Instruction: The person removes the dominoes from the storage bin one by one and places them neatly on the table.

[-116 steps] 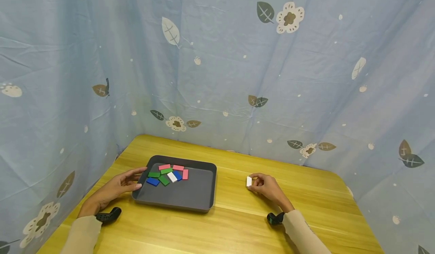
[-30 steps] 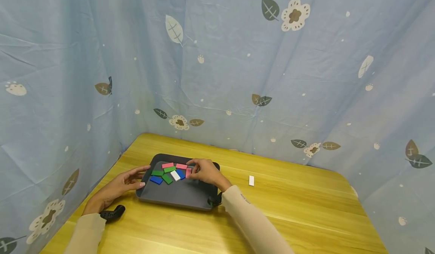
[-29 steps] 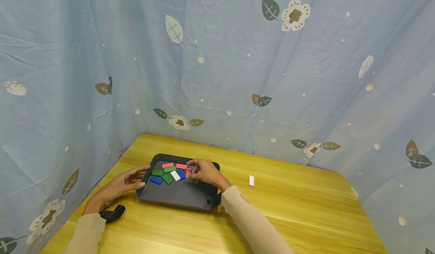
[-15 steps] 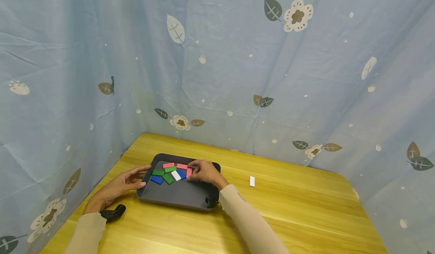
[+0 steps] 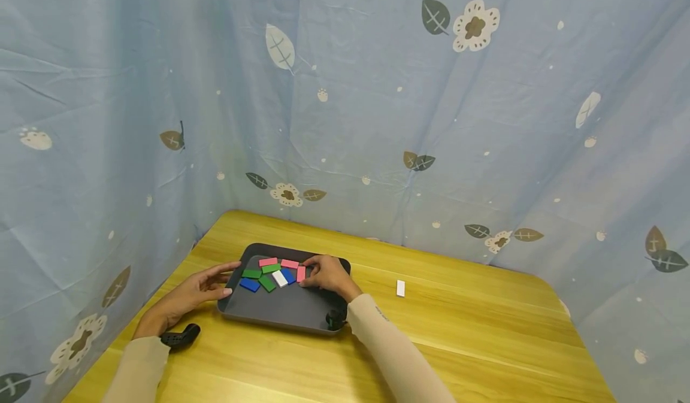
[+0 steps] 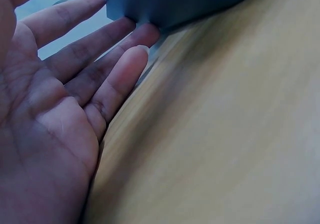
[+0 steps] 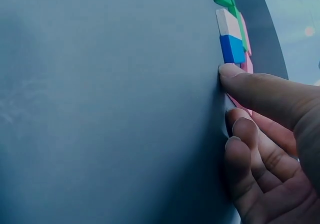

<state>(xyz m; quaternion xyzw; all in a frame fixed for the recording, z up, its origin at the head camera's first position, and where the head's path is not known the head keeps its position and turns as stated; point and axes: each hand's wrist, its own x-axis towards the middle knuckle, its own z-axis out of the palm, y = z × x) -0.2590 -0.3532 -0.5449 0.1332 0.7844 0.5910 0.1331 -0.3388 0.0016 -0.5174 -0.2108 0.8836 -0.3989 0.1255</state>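
Note:
A dark grey tray (image 5: 269,319) stands on the table with several small flat domino-like blocks in its upper left part. My right hand (image 5: 330,274) reaches over the tray's right side, thumb and index finger at opposite ends of the rightmost pink block (image 5: 301,273), pinching it. In the right wrist view the pink block (image 7: 241,103) shows partly between thumb and fingers, beside a blue block (image 7: 232,49) and a white block (image 7: 229,23). Fairly straight, the fingers of my left hand (image 5: 188,295) touch the tray's left edge; in the left wrist view they meet its outer wall (image 6: 175,4).
On the table (image 5: 458,325), right of the tray, a single white block (image 5: 401,288) lies flat. Green blocks (image 5: 266,283), another blue block (image 5: 250,285) and two more pink blocks (image 5: 268,262) lie close together in the tray. A patterned blue curtain (image 5: 345,121) surrounds the table.
Earlier my right hand held the white block on the table; it let go and moved left into the tray to the pink block. Lately its fingers have closed in slightly. My left hand stays put.

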